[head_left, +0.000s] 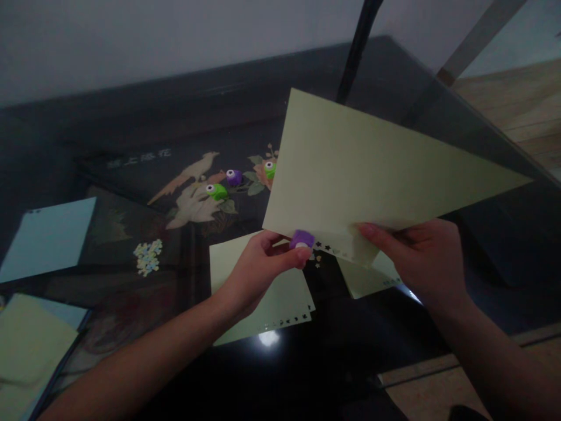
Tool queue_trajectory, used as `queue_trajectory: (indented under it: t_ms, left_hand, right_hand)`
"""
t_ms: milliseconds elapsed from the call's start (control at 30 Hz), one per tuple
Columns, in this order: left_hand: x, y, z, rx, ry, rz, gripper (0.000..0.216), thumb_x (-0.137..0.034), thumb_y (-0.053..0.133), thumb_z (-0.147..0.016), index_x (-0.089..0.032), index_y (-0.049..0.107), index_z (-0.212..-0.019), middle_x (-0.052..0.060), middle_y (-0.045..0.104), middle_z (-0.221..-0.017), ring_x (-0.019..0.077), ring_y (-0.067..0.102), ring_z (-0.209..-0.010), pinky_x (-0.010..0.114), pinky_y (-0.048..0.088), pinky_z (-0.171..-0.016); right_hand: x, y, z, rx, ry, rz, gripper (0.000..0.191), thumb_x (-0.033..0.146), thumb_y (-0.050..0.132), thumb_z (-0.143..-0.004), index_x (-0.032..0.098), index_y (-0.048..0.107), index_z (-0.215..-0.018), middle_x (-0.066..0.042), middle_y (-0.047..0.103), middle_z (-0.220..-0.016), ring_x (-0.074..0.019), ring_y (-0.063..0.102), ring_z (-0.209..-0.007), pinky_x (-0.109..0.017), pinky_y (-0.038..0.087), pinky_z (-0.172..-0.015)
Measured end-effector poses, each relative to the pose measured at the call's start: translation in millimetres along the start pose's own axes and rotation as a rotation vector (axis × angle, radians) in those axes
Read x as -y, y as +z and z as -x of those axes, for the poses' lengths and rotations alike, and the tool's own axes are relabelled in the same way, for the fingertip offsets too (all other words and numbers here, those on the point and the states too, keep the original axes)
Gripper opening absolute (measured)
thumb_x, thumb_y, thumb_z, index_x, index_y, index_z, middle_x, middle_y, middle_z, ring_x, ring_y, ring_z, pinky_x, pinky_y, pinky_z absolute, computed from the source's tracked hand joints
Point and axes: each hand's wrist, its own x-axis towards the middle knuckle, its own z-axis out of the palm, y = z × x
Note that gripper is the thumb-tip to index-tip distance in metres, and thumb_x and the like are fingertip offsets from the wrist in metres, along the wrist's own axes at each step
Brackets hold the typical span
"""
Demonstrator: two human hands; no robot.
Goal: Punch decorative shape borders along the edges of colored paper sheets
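My left hand (258,269) is closed in a pinch on a small purple paper punch (301,239) clamped on the lower edge of a pale green sheet of paper (350,169). My right hand (416,257) grips that same sheet by its lower edge, holding it tilted above the dark glass table (350,351). A row of small star-shaped holes runs along the sheet's edge between the hands. Tiny cut-out bits lie on the glass just below the punch.
Two more pale green sheets (263,304) with punched edges lie under my hands. Two green punches (217,190) and a purple one (234,176) sit farther back. A pile of paper cut-outs (148,257), a blue sheet (48,237) and more paper (30,351) lie left.
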Motion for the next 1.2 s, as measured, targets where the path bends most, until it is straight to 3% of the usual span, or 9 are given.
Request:
queue_trajectory:
  t_ms: [1200]
  left_hand:
    - [0.1,-1.1,0.7,-0.01,0.03,0.032,0.024,-0.029,0.085,-0.062,-0.017,0.066,-0.07,-0.005,0.061,-0.061,0.0086,0.056,-0.061,0.02,0.047,-0.061]
  right_hand:
    - [-3.9,-0.5,3.7,-0.022,-0.002,0.049,0.003,0.028,0.073,-0.075,0.029,0.076,-0.073,0.001,0.077,-0.074,-0.0224,0.073,-0.063,-0.032,0.056,-0.057]
